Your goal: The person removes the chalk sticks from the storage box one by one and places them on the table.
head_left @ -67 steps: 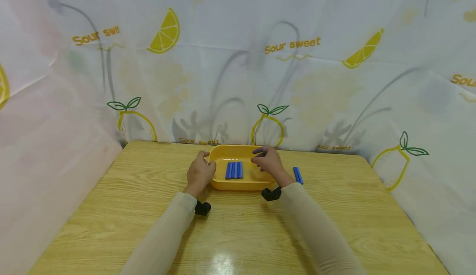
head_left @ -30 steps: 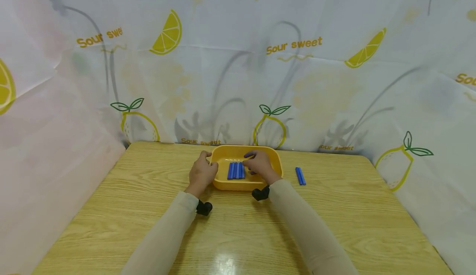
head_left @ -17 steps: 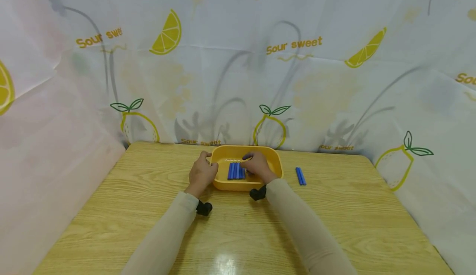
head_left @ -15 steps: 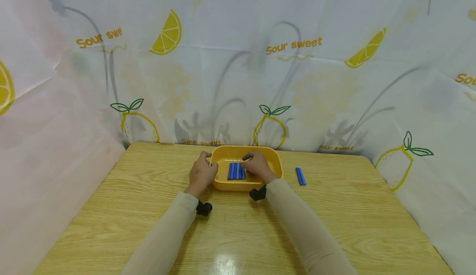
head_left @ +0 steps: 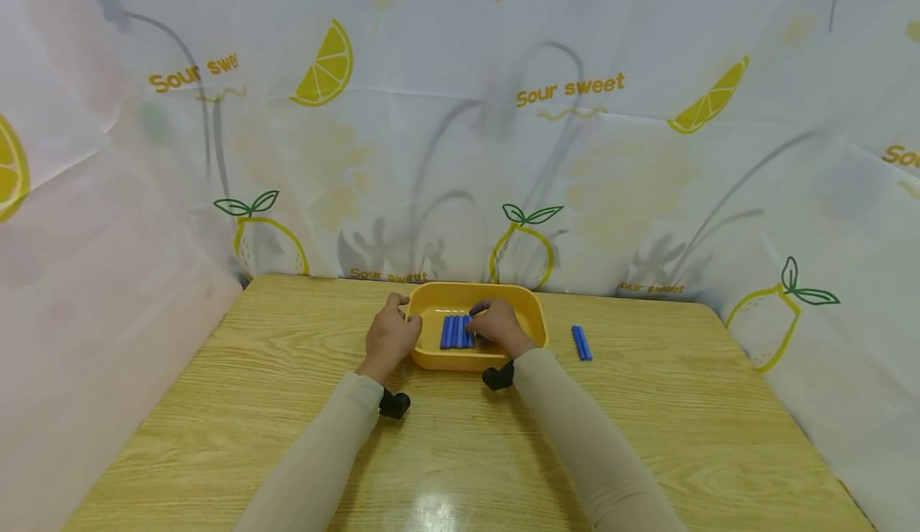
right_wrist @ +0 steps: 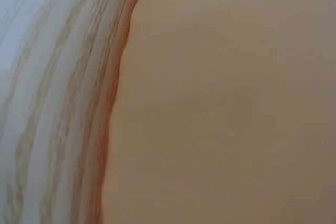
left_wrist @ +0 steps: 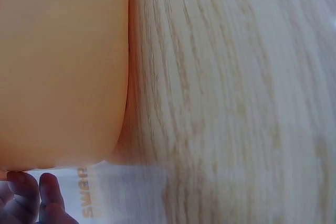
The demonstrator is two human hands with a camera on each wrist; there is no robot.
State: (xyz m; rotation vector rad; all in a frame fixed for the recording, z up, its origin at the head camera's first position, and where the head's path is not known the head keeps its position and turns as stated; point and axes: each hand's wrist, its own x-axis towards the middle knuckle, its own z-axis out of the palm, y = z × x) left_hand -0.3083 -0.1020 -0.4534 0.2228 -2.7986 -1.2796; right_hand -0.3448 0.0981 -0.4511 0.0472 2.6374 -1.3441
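The left hand (head_left: 388, 336) curls round the yellow tray (head_left: 460, 362) at its left rim, and the right hand (head_left: 498, 326), any pinch hidden, bends beside the blue sticks (head_left: 454, 332) inside, where a sideways nudge from its fingers could skew their row.

Soft even light, white glare on near tabletop (head_left: 460, 444), right wrist view dim and blurred

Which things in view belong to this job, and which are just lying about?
Job, as I judge:
tray, left hand at its end
blue sticks inside, right hand by them
loose sticks, probably, since they match

Just surroundings:
table
backdrop
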